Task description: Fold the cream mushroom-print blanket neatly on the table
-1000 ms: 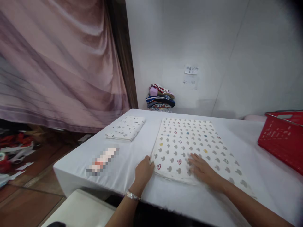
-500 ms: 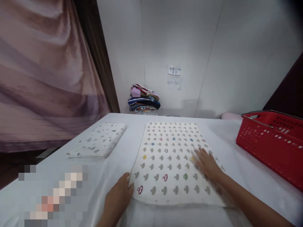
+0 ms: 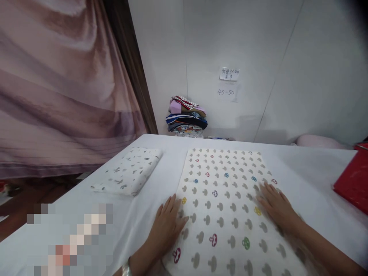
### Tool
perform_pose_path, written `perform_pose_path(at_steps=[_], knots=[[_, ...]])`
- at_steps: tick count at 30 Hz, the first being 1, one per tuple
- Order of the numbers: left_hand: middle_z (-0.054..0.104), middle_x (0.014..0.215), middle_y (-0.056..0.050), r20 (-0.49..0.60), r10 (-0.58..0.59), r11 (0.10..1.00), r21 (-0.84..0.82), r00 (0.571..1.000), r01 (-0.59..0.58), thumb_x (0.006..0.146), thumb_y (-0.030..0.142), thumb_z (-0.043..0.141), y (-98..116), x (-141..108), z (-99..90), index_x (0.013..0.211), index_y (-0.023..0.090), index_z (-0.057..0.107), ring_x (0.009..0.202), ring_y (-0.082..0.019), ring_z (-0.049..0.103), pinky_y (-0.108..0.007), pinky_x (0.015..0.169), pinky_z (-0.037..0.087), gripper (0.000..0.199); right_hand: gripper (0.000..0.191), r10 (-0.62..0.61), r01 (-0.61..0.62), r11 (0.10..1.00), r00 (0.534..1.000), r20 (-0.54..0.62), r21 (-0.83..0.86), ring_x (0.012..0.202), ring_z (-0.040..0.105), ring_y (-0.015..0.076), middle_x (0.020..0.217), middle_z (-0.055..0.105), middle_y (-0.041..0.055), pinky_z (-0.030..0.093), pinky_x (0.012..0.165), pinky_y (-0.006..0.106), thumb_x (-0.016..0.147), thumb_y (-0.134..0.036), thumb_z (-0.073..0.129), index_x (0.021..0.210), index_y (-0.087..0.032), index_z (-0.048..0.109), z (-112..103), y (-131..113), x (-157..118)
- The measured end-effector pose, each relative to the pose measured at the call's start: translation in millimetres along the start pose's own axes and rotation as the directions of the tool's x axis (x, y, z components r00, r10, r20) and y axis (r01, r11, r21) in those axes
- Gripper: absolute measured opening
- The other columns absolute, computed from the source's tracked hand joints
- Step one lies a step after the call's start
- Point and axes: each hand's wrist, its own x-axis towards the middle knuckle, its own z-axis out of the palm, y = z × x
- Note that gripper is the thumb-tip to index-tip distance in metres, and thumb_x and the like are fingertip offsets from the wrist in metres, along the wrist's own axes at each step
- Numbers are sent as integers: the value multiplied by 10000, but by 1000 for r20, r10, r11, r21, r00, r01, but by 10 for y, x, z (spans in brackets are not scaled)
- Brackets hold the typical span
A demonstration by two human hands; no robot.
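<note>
A white cloth [image 3: 227, 191] printed with grey and coloured mushrooms lies flat on the white-covered table before me. My left hand [image 3: 168, 222] rests flat on its left edge, fingers stretched out and thumb apart. On the cloth's right side, my right hand [image 3: 277, 207] lies with its fingers spread. Neither hand grips the fabric. The cloth's near edge runs past the bottom of the view. Left of it sits a folded white cloth [image 3: 129, 170] with small dark prints.
A red basket [image 3: 352, 180] stands at the table's right edge, partly cut off. Behind the table is a pile of folded textiles [image 3: 186, 115] against the wall. A pink curtain [image 3: 71, 96] hangs on the left. A blurred-out patch [image 3: 69, 241] covers the near left.
My left hand has moved up along the cloth's left edge and now lies flat on it. My right hand stays on the right side. The view has turned left and come closer.
</note>
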Motion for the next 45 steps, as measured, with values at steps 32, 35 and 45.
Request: perform_pose_path(at_steps=[32, 35, 45], knots=[[256, 1507, -120, -74, -42, 984, -174, 996, 28, 893, 500, 396, 105, 2228, 150, 1346, 156, 402, 1395, -244, 197, -387, 1122, 179, 569, 592, 118, -117, 993, 993, 7, -27, 1355, 259, 311, 1453, 360, 132, 254, 1048, 568, 892, -486, 204, 1312, -154, 458, -140, 147, 1441], [318, 1479, -118, -122, -111, 957, -281, 986, 73, 902, 436, 410, 64, 1979, 34, 1336, 152, 413, 1362, -229, 277, -333, 1102, 236, 519, 605, 6, -6, 1000, 1000, -19, -6, 1392, 185, 280, 1482, 324, 71, 193, 1110, 526, 876, -514, 247, 1357, -203, 443, -46, 137, 555], [592, 1158, -103, 94, -303, 863, -395, 949, 314, 793, 354, 540, -35, -73, -178, 1375, 136, 342, 994, -202, 583, -272, 835, 421, 651, 528, -336, 354, 909, 935, -115, 221, 1329, 309, 307, 1455, 352, -3, 307, 1061, 579, 867, -449, 447, 1388, -384, 393, 172, -469, -1616]])
